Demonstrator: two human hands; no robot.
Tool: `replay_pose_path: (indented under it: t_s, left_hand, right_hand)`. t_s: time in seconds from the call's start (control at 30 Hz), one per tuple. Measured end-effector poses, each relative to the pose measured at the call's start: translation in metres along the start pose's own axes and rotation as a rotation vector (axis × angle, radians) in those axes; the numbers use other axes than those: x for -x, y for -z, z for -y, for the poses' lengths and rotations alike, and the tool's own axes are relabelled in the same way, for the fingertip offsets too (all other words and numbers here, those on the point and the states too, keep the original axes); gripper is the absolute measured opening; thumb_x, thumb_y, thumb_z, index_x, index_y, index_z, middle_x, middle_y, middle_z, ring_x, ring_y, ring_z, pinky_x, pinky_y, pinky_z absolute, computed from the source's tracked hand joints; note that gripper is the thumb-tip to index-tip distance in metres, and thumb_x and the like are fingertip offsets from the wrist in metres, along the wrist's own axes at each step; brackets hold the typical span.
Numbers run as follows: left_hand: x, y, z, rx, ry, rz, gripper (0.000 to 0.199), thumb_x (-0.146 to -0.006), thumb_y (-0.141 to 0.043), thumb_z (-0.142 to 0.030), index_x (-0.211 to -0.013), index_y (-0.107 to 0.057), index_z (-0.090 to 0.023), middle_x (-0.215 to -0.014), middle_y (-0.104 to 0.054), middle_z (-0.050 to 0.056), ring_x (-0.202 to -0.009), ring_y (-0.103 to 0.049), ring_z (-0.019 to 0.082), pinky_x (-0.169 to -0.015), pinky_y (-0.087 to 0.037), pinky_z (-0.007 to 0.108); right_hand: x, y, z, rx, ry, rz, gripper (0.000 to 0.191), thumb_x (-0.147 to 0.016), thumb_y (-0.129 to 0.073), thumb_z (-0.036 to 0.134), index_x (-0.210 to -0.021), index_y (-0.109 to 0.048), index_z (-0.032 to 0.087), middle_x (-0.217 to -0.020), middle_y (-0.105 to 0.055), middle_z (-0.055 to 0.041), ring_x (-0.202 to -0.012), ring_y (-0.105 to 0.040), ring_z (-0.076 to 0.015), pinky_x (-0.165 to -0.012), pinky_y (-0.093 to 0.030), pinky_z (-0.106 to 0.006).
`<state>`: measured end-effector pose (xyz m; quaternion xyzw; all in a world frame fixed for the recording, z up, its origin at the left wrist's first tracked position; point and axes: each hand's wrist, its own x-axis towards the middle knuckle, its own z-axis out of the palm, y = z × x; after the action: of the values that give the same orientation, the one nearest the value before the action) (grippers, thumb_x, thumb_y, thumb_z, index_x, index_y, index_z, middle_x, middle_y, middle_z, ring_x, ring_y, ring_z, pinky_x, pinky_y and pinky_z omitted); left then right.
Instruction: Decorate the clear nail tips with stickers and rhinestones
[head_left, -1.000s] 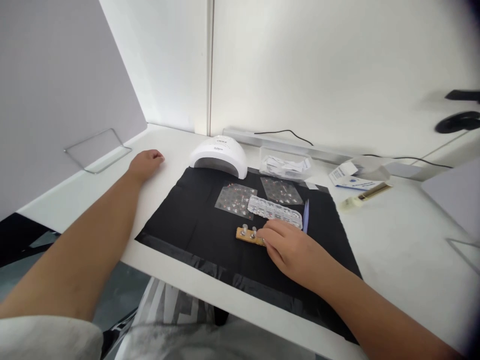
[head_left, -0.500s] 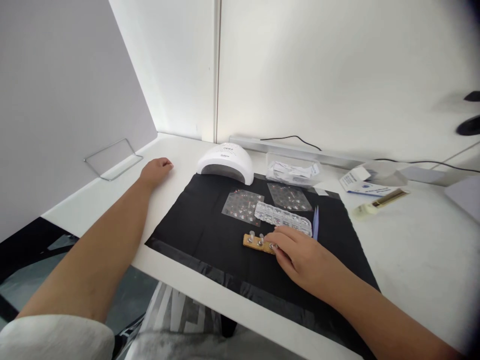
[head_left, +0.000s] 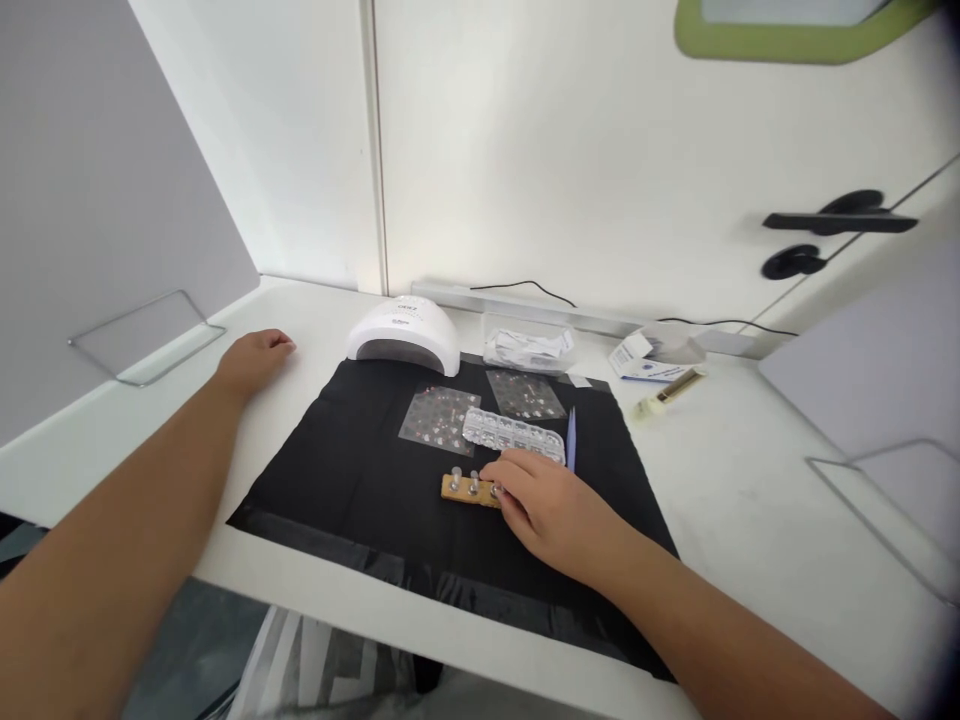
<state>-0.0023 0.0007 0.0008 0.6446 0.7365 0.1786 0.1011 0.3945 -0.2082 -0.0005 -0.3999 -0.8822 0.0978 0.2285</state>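
Tan strip — it runs left from my nearer right hand, fingers bunched; whether gripping, I can't tell.

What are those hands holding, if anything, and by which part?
The right hand is at the right end of the tan strip; whether it grips the strip cannot be told. Nothing shows in the left hand.
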Motion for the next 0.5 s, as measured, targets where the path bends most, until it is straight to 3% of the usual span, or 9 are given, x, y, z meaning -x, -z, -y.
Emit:
replay_pose_path:
  t_s: [0.5]
  left_hand:
    - [-0.0005, 0.0015, -0.0003, -0.023, 0.034, 0.033, 0.033, -0.082, -0.05, -0.046, -0.1, -0.066, -0.023, -0.082, -0.066, -0.001, -0.075, -0.059, 0.018, -0.062, -0.039, 0.027]
  right_hand:
    - [-0.0006, 0.0003, -0.0008, -0.013, 0.019, 0.009, 0.023, -0.086, -0.047, -0.003, -0.1, -0.058, 0.012, -0.089, -0.055, -0.0074, -0.082, -0.052, -0.022, -0.077, -0.044, -0.035]
